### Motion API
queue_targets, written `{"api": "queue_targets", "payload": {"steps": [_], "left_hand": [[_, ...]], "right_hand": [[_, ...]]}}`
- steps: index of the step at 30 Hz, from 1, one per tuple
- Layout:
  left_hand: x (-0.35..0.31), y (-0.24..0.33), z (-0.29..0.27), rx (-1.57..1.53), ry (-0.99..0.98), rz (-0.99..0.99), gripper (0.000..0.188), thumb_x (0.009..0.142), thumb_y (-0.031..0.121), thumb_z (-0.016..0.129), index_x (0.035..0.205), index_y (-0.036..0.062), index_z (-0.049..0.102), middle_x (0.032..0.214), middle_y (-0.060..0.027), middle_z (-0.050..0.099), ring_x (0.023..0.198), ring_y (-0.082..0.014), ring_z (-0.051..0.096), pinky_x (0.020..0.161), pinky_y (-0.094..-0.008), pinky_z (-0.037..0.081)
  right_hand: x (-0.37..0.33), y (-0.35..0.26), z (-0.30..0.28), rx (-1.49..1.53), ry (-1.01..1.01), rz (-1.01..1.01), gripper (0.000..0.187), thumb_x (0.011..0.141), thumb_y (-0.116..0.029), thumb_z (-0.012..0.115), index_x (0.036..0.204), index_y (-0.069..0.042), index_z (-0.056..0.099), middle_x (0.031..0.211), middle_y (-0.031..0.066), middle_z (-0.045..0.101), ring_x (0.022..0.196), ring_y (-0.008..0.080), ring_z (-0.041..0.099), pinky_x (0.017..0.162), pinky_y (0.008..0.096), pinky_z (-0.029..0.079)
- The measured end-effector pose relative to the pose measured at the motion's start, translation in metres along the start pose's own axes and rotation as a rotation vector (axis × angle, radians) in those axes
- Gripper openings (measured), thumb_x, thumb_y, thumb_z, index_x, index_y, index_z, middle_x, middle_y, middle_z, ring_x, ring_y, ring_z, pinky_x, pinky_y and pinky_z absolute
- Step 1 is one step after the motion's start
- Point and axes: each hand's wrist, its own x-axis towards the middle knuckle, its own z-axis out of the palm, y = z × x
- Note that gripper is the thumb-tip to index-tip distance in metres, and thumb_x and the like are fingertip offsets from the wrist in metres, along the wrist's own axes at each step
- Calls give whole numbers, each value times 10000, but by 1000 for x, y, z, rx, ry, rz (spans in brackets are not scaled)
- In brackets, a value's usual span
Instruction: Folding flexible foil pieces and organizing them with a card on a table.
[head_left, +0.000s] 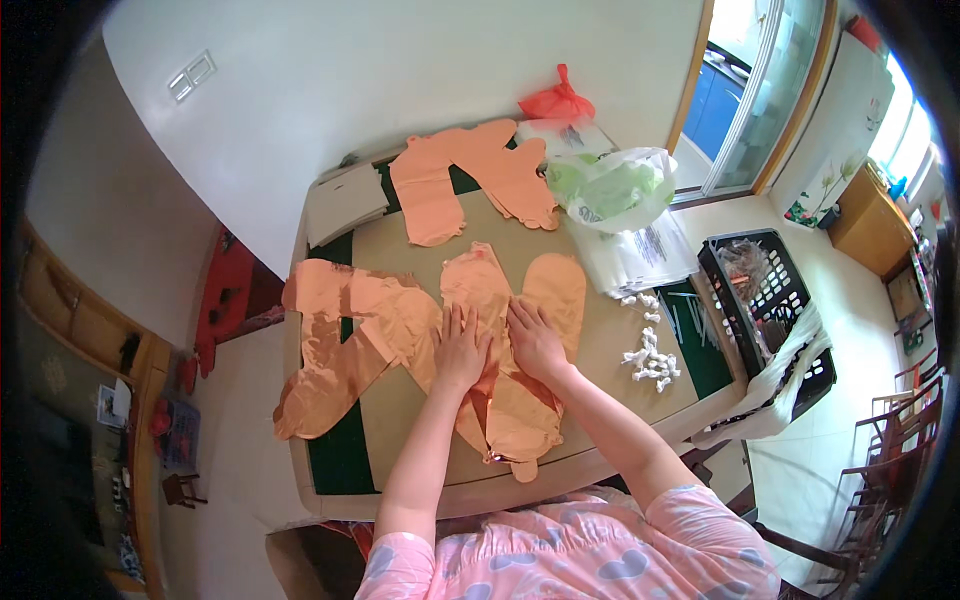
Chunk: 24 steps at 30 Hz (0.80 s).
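Left hand and right hand are resting palm-down, fingers spread, neither one clenching; the middle copper foil piece is lying directly under both, extending past the fingertips and back toward the torso; a crumpled foil pile is spreading left of the left hand; a foil stack is lying farther ahead; white knotted bits are sitting right of the right hand, clear plastic sleeves beyond them; black basket is standing farther right.
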Motion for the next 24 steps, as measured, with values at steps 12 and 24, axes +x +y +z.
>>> {"api": "queue_targets", "payload": {"steps": [12, 24], "left_hand": [[-15, 12, 0, -2, -44, 100, 627, 928, 489, 480, 1433, 126, 395, 1512, -211, 284, 1419, -371, 219, 1131, -539, 187], [-10, 4, 9, -68, 146, -2, 733, 896, 511, 524, 1462, 93, 318, 1494, -288, 255, 1414, -409, 199, 1128, -548, 170]], "right_hand": [[-1, 1, 2, 28, -5, 15, 446, 923, -133, 446, 1347, 3, 451, 1423, 151, 442, 1340, 296, 380, 1102, 463, 284], [0, -1, 0, 25, -23, 5, 465, 912, -124, 450, 1355, 18, 437, 1439, 160, 417, 1354, 297, 359, 1113, 460, 272]]}}
